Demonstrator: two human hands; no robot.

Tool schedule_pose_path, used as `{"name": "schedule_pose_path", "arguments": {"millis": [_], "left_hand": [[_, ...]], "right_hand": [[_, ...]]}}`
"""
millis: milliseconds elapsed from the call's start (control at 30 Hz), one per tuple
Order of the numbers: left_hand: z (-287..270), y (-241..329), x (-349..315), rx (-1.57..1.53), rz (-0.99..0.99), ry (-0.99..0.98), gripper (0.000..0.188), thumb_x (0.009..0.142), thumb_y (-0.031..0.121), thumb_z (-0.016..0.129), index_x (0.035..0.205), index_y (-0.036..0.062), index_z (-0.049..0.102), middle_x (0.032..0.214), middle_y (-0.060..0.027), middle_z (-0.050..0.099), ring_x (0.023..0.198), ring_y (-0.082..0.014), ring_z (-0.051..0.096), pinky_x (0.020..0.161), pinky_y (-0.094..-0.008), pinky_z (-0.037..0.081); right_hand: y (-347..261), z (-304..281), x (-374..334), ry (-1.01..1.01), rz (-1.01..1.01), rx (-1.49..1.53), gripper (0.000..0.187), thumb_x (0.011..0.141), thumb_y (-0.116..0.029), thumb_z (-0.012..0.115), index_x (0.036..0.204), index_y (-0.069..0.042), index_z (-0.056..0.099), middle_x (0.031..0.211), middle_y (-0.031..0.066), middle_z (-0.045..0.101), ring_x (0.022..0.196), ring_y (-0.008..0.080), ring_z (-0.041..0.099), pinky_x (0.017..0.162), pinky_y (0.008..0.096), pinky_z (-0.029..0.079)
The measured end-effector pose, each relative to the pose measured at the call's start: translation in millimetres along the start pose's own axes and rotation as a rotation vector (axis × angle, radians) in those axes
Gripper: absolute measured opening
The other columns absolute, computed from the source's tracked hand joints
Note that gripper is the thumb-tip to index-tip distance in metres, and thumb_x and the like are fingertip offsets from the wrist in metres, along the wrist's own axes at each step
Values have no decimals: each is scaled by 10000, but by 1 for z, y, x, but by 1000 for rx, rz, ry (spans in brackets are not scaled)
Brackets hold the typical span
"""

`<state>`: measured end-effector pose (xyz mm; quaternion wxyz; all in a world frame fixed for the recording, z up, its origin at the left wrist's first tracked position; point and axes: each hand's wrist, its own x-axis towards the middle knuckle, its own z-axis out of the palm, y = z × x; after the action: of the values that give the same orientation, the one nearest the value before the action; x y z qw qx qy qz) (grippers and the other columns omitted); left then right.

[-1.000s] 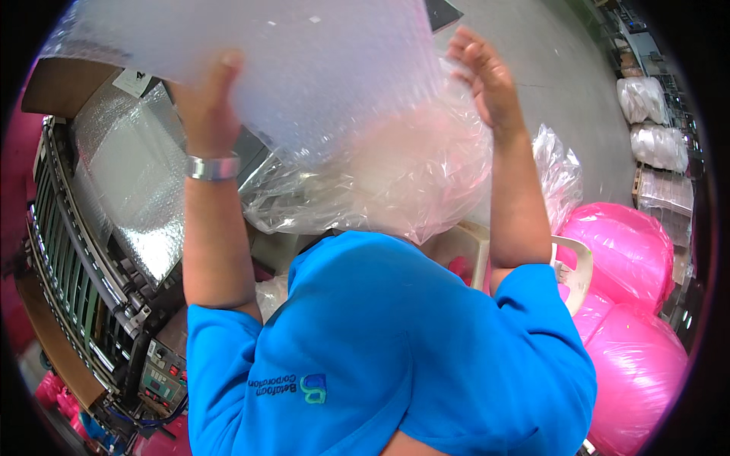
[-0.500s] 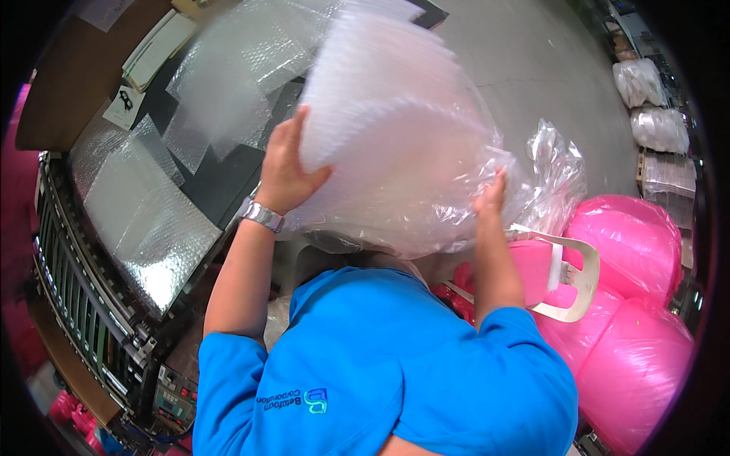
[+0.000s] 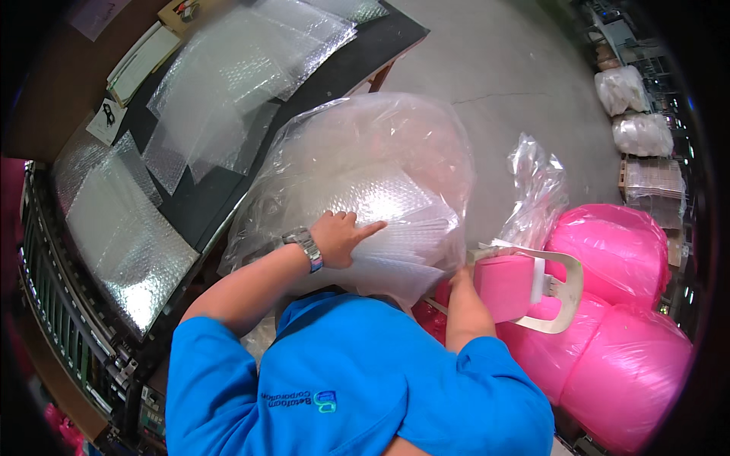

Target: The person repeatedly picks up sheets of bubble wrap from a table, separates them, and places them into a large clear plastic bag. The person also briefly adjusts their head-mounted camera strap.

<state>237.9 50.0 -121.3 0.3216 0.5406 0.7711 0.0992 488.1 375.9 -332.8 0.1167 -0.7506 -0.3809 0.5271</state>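
In front of my body a large clear plastic bag stands puffed up, with a stack of bubble wrap sheets fanned out inside its mouth. My left hand, with a metal watch at the wrist, rests on the stack; its thumb points out to the right and the fingers are apart. At the bag's right edge, my right hand is closed on the plastic, its fingers partly hidden. More bubble wrap sheets lie loosely overlapped on the dark table to the left.
Pink wrapped bundles sit at the right, beside a pale frame-shaped handle with a pink block. Crumpled clear plastic lies behind them. A roller conveyor runs along the left. Wrapped stacks line the far right.
The sheet stack has come down from upright into the bag's mouth. My left hand moved nearer with it and now lies on top; my right hand lowered toward me with the bag's edge.
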Motion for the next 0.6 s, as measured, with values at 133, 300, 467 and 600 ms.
{"name": "schedule_pose_path", "arguments": {"millis": [133, 300, 467, 600], "left_hand": [[-21, -6, -9, -487, 9, -173, 959, 586, 174, 692, 1376, 180, 148, 1102, -238, 463, 1009, -359, 485, 864, -399, 389], [2, -62, 39, -658, -92, -167, 984, 599, 166, 692, 1383, 192, 98, 1246, -263, 378, 1143, -361, 408, 963, -394, 326], [13, -100, 75, -452, -406, -6, 946, 648, 221, 656, 1384, 198, 63, 1243, -264, 380, 1135, -378, 413, 961, -398, 328], [21, -107, 86, -294, -673, 246, 846, 715, 297, 605, 1381, 216, 88, 1304, -232, 318, 1208, -342, 341, 975, -499, 273]], "right_hand": [[23, 26, -34, -653, 228, 296, 746, 700, -289, 682, 1297, -88, 282, 1199, 150, 424, 1091, 279, 407, 903, 442, 348], [-77, 18, -116, -893, -38, 155, 550, 762, -178, 618, 1248, -109, 371, 1076, 114, 520, 928, 227, 518, 789, 415, 442], [-157, -29, -219, -566, -272, 121, 386, 780, -177, 491, 1152, -85, 441, 750, 64, 535, 434, 80, 392, 410, 246, 398], [-182, -37, -272, -1212, -661, 19, 450, 697, -185, 580, 1107, -25, 488, 840, 86, 567, 643, 124, 524, 544, 247, 430]]}}
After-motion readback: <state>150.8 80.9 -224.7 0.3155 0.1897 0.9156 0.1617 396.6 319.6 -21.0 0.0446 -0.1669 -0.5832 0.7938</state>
